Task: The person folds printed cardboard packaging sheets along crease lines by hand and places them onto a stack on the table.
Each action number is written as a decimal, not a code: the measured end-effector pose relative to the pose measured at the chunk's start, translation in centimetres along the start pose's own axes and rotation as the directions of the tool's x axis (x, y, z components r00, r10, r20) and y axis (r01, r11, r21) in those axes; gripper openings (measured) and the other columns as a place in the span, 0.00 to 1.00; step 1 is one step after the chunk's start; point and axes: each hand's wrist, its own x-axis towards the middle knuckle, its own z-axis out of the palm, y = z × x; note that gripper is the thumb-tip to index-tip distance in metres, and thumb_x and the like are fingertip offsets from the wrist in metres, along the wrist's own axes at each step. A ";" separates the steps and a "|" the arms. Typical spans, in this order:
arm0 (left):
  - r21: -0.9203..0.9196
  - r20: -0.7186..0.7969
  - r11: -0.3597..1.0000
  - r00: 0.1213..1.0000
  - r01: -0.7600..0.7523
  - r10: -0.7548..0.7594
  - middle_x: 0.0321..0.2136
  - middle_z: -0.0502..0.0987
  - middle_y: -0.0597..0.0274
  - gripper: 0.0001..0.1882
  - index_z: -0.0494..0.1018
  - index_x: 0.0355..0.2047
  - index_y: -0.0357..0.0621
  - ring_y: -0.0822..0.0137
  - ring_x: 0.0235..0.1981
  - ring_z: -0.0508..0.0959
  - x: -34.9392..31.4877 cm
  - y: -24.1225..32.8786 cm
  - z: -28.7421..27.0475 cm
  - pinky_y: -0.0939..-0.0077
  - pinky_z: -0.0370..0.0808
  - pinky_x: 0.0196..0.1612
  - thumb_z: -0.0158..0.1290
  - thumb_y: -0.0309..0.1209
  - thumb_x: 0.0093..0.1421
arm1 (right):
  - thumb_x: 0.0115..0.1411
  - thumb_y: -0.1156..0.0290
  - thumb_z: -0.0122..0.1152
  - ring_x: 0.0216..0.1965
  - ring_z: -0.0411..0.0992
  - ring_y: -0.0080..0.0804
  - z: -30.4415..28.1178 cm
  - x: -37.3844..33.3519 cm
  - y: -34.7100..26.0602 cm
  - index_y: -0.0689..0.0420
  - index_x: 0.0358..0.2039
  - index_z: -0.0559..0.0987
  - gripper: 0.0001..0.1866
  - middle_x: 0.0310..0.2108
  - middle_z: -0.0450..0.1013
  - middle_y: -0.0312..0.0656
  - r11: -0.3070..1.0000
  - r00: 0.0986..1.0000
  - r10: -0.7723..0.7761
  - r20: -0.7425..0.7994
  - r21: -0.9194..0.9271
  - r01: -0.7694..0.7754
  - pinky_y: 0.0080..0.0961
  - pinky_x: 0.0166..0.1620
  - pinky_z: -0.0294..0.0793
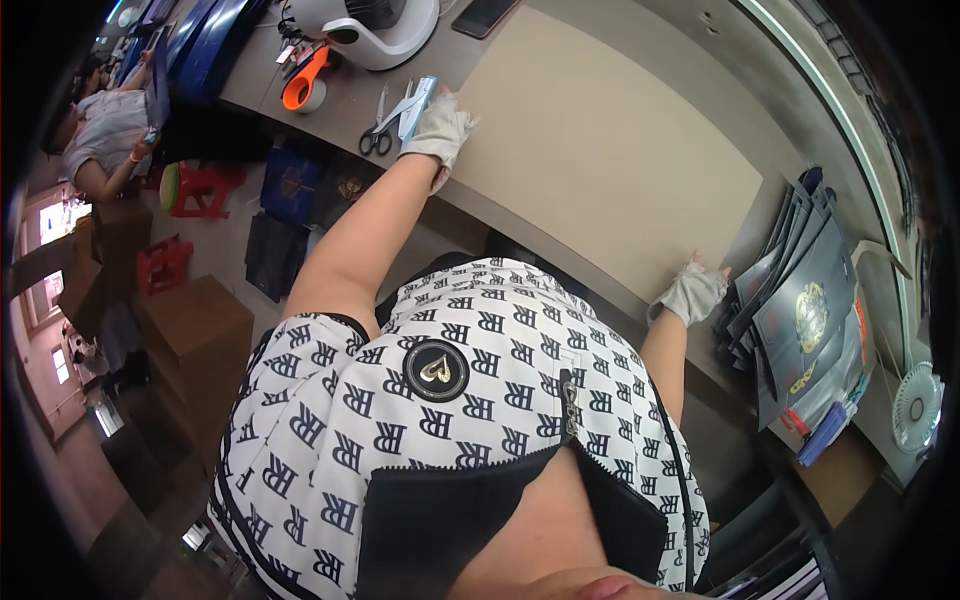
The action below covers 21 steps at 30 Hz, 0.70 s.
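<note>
A large beige board or sheet (pixel 610 140) lies flat on the table before me. My left hand (pixel 440 128), in a pale fingerless glove, rests at its left edge with the fingertips a little apart. A light blue and white object (pixel 416 108) lies right beside that hand, partly covered by it. Black-handled scissors (pixel 377 138) lie just left of it. At the sheet's near right corner is my right hand (pixel 692 288), gloved the same way, thumb and fingers spread against the edge. The undersides of both hands are hidden.
An orange tape dispenser (pixel 306 82), a white machine (pixel 385 35) and a phone (pixel 484 15) are at the far left. Dark paper bags (pixel 800 310) stand at the right, near a small white fan (pixel 915 408). Red stools (pixel 200 190), cartons (pixel 195 325) and another person (pixel 110 140) are leftward.
</note>
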 end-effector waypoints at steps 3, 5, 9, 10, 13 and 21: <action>0.271 0.030 0.956 0.993 -0.115 0.111 0.54 0.80 0.46 0.24 0.77 0.58 0.45 0.45 0.54 0.80 1.1 -1.8 0.0 0.56 0.76 0.57 0.48 0.47 0.72 | 0.57 0.54 0.77 0.55 0.76 0.55 -3.4 -1.6 -4.3 0.63 0.67 0.69 0.44 0.57 0.76 0.60 0.986 0.991 0.127 0.038 0.106 -0.131 0.44 0.61 0.74; 0.592 0.286 0.702 0.918 -0.395 0.276 0.53 0.81 0.49 0.21 0.78 0.56 0.45 0.47 0.55 0.79 2.5 -2.5 -0.9 0.57 0.76 0.57 0.47 0.43 0.73 | 0.58 0.49 0.74 0.61 0.73 0.54 -5.5 -2.0 -6.2 0.64 0.67 0.71 0.44 0.59 0.74 0.61 1.000 0.981 0.003 0.193 -0.001 -0.003 0.44 0.65 0.71; 0.641 0.592 0.400 0.754 -0.655 0.286 0.54 0.81 0.51 0.20 0.77 0.57 0.44 0.50 0.55 0.79 3.0 -2.2 -2.1 0.58 0.77 0.56 0.49 0.41 0.71 | 0.59 0.44 0.70 0.65 0.70 0.52 -2.6 -1.7 -3.7 0.64 0.65 0.73 0.44 0.61 0.74 0.60 0.978 0.993 -0.085 0.084 -0.182 0.099 0.45 0.68 0.69; 0.630 0.583 0.448 0.767 -0.635 0.267 0.54 0.81 0.51 0.21 0.76 0.57 0.44 0.51 0.55 0.79 2.8 -2.3 -2.7 0.58 0.77 0.55 0.51 0.42 0.71 | 0.59 0.42 0.68 0.66 0.69 0.52 -2.2 -1.4 -3.2 0.63 0.66 0.73 0.44 0.62 0.73 0.59 0.971 0.992 -0.109 0.063 -0.205 0.120 0.45 0.68 0.68; 0.516 0.478 0.755 0.867 -0.405 0.139 0.54 0.80 0.53 0.24 0.74 0.60 0.43 0.54 0.54 0.80 2.6 -2.5 -4.6 0.58 0.78 0.51 0.57 0.42 0.68 | 0.60 0.41 0.67 0.67 0.68 0.52 -1.4 -0.2 -2.5 0.62 0.66 0.73 0.44 0.64 0.72 0.57 0.941 0.975 -0.221 0.032 -0.253 0.222 0.46 0.69 0.67; -0.665 0.622 0.483 0.780 0.570 -0.064 0.47 0.83 0.59 0.21 0.75 0.57 0.40 0.63 0.43 0.85 -2.9 2.3 -6.3 0.66 0.85 0.46 0.58 0.41 0.71 | 0.63 0.36 0.61 0.70 0.65 0.55 1.3 -7.6 -14.2 0.64 0.65 0.74 0.44 0.67 0.69 0.58 0.783 0.711 -0.600 0.366 0.087 0.616 0.43 0.73 0.63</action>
